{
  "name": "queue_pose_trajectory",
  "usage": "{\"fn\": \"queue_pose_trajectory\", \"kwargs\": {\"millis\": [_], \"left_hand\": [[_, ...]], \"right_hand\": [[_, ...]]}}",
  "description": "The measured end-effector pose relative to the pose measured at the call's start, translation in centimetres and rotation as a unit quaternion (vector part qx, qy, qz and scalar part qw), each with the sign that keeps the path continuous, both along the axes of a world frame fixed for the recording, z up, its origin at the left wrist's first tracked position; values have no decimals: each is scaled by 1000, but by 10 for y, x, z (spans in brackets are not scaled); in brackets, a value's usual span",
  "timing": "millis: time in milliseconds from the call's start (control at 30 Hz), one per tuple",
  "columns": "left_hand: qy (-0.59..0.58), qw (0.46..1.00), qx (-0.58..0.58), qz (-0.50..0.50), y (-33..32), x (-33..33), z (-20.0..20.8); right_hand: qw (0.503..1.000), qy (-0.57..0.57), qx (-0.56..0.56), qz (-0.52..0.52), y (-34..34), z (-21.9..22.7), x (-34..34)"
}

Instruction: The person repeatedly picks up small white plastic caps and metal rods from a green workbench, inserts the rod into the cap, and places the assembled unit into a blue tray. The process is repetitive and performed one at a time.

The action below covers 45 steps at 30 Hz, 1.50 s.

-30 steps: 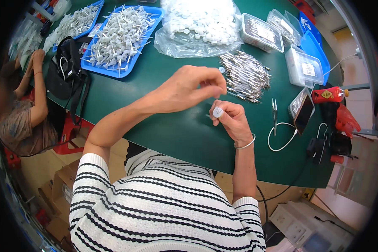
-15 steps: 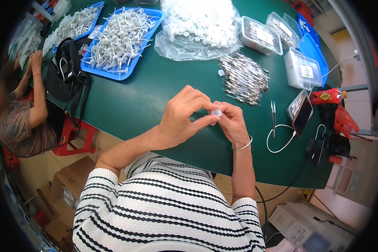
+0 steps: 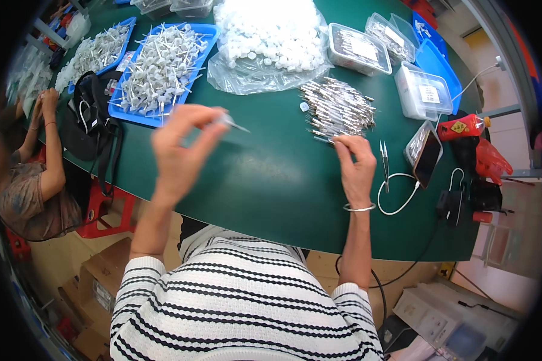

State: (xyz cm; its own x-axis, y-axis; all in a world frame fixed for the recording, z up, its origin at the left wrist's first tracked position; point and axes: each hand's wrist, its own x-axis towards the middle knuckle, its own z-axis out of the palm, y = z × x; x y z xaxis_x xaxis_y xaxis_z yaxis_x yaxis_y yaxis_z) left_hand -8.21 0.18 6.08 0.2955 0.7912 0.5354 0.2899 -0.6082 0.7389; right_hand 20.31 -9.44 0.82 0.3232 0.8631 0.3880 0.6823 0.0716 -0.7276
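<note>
My left hand (image 3: pixel 180 150), somewhat blurred, is raised near the blue tray. Its fingertips pinch a white-capped metal pin (image 3: pixel 238 126) whose slim shaft points right. My right hand (image 3: pixel 358 165), with a bangle at the wrist, is down at the near edge of a pile of thin metal pins (image 3: pixel 337 108). Thumb and forefinger close on the end of one pin there. One loose white cap (image 3: pixel 304 107) lies beside the pile. Behind it, a clear plastic bag (image 3: pixel 247 81) is heaped with white caps (image 3: pixel 271 45). The blue tray (image 3: pixel 117 108) holds many white-capped pins (image 3: pixel 159 72).
Tweezers (image 3: pixel 385 165), a cabled phone (image 3: pixel 427 159) and a red bottle (image 3: pixel 462 127) lie at right. Clear plastic boxes (image 3: pixel 424 96) stand behind them. A black bag (image 3: pixel 87 126) rests on the left edge, near another person (image 3: pixel 39 174).
My hands have separated. The left has swung left and up with the white-capped pin; the right has gone forward and right to the pin pile. The view has shifted slightly.
</note>
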Motion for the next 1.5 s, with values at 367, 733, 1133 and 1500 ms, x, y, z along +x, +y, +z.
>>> {"fn": "queue_pose_trajectory", "kwargs": {"millis": [367, 733, 1133, 1500], "left_hand": [[206, 943, 131, 224, 112, -135, -15], [259, 935, 133, 203, 89, -103, -8], [126, 970, 119, -170, 68, 114, -79], [146, 957, 180, -176, 77, 128, -100]], "right_hand": [[967, -249, -51, 12, -3, -5, 3], [952, -291, -95, 22, 12, 4, 0], [987, 71, -141, 9, 0, 25, 13], [865, 493, 10, 91, 8, 12, 10]]}}
